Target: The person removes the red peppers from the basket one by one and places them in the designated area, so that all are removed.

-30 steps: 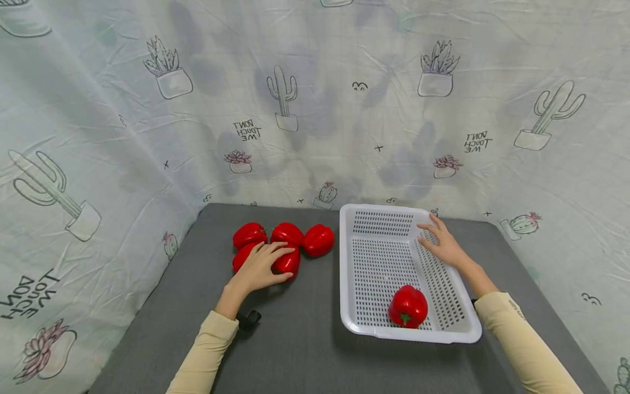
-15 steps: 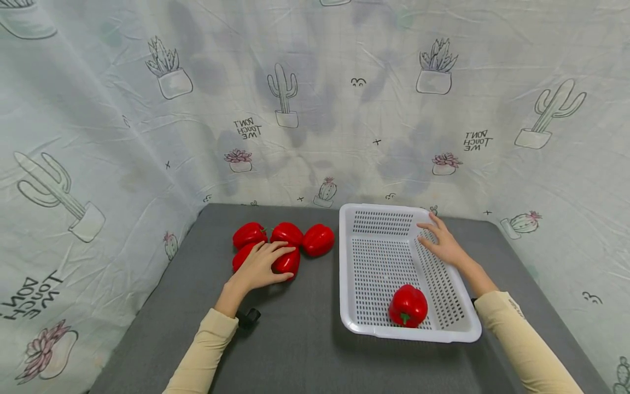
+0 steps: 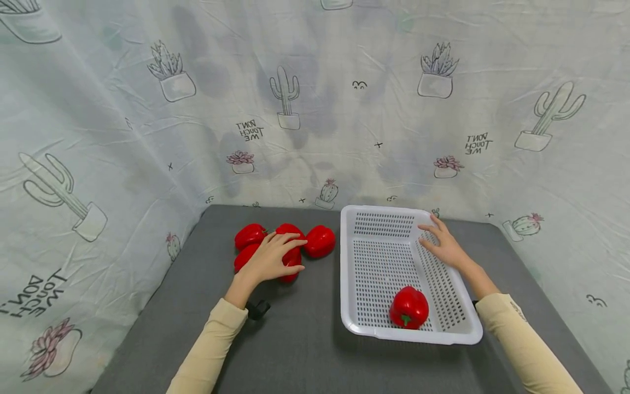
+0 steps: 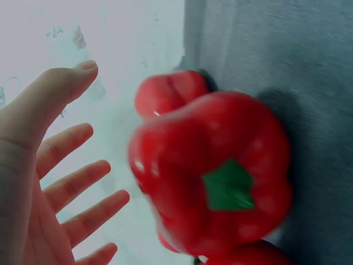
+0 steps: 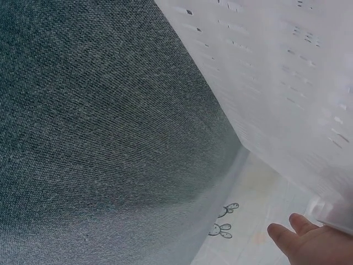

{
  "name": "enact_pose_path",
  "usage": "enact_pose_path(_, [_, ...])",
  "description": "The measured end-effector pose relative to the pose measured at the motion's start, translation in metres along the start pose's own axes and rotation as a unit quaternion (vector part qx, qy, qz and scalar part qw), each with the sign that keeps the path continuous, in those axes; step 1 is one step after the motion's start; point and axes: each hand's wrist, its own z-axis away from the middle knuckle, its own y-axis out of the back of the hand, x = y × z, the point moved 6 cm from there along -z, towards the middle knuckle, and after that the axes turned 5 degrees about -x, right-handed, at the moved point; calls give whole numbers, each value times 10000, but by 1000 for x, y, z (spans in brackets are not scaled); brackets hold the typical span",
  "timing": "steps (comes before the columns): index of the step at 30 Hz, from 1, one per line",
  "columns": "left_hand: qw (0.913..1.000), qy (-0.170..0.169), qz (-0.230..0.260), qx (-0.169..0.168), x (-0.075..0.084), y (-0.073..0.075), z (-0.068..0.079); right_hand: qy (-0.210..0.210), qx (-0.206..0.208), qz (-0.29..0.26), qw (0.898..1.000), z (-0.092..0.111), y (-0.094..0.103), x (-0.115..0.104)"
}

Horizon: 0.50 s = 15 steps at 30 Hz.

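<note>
My left hand (image 3: 269,260) hovers over a cluster of several red bell peppers (image 3: 320,241), thumb and fingers spread. In the left wrist view, a pepper (image 4: 182,182) with a green stem lies beside that hand (image 4: 55,182), apart from the fingers, which hold nothing. My right hand (image 3: 447,247) is at the far right side of a white perforated basket (image 3: 346,273), its fingers extended over the rim. Part of this hand (image 5: 320,243) shows next to the basket's wall (image 5: 276,83) in the right wrist view. One red bell pepper (image 3: 409,307) sits in the basket's near right part.
The grey tabletop (image 3: 305,345) lies under everything. A pale cloth (image 3: 315,98) printed with cacti hangs behind and along both sides of the table. The peppers stand left of the basket, near the table's back.
My left hand has shifted slightly to the right and up over the peppers. The right hand, the basket and the pepper in it stay as they were.
</note>
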Motion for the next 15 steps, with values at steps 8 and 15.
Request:
enact_pose_path(8, [9997,-223,38,-124,19,10,-17,-37,-19,31,10000,-1,0,1])
enact_pose_path(15, [9988,-358,207,-268,38,16,-31,30,-9,83,10000,-3,1,1])
